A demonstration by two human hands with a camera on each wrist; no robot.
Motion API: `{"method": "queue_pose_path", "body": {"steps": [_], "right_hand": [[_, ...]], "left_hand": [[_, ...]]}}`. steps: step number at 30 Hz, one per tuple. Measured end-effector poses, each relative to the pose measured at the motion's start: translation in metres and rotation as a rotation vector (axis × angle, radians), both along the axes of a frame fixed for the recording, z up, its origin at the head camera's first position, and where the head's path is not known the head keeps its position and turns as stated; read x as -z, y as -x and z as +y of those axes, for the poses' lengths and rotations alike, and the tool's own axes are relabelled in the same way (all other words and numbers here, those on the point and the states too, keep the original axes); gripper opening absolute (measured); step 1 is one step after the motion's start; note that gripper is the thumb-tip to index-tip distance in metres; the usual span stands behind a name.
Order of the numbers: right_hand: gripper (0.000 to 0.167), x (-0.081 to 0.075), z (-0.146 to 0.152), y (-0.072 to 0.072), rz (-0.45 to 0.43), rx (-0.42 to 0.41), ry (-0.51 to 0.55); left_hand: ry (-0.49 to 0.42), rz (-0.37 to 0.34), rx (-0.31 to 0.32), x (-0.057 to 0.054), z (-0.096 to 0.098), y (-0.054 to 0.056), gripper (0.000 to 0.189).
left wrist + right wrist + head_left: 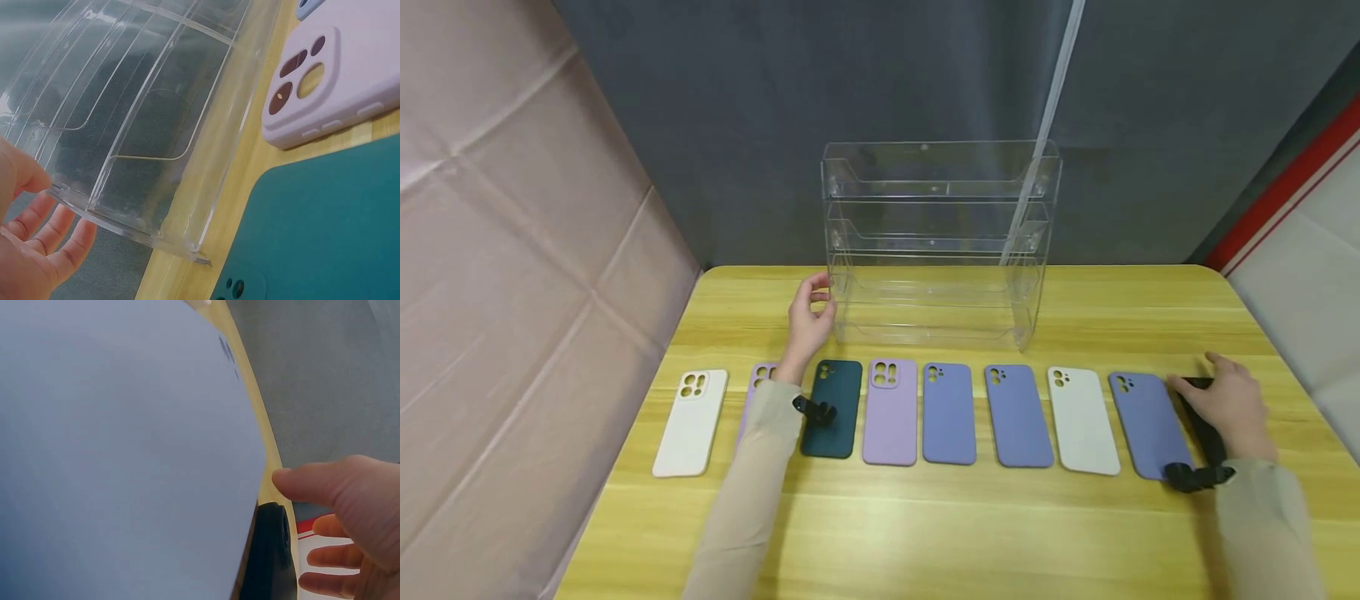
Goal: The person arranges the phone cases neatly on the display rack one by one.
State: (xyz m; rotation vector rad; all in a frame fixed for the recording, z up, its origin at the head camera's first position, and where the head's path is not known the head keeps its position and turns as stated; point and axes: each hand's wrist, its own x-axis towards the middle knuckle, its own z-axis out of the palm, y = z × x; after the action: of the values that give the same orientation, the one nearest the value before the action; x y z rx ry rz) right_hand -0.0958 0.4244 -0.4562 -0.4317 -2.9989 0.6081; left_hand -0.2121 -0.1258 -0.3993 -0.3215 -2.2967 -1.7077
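Note:
My left hand [809,323] holds the left side edge of a clear acrylic tiered rack [936,243]. In the left wrist view, the thumb and fingers [76,247] lie on either side of that edge. At the far right, my right hand [1232,408] hovers over a black phone case [1208,433], partly hiding it. The right wrist view shows the thumb stretched out near one end of the black case [272,550], fingers loosely spread. A blue-violet phone case [1150,425] lies just left of that hand. A dark green case [842,408] lies beside my left wrist.
More phone cases lie in a row: white [692,425], a lilac one [762,377] partly under the left forearm, another lilac [891,425], two blue-violet [949,421] and a pale one [1082,425]. A dark curtain [760,150] hangs behind the wooden table [925,533].

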Motion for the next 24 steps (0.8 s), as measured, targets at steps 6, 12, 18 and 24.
{"method": "queue_pose_path", "body": {"steps": [6,12,18,24], "right_hand": [[0.082,0.001,0.002,-0.002,-0.041,0.026,-0.005],[0.085,0.000,0.005,-0.002,-0.093,0.041,0.004],[0.084,-0.001,0.008,-0.003,-0.117,0.039,0.002],[0.076,0.002,0.011,0.000,-0.062,0.030,-0.029]], "left_hand": [[-0.003,0.022,-0.040,0.001,0.003,0.002,0.037],[-0.010,0.016,-0.054,0.000,0.004,0.002,0.036],[-0.007,0.010,-0.061,0.000,0.004,0.001,0.035],[-0.009,0.021,-0.064,0.002,0.004,0.002,0.035]]}}
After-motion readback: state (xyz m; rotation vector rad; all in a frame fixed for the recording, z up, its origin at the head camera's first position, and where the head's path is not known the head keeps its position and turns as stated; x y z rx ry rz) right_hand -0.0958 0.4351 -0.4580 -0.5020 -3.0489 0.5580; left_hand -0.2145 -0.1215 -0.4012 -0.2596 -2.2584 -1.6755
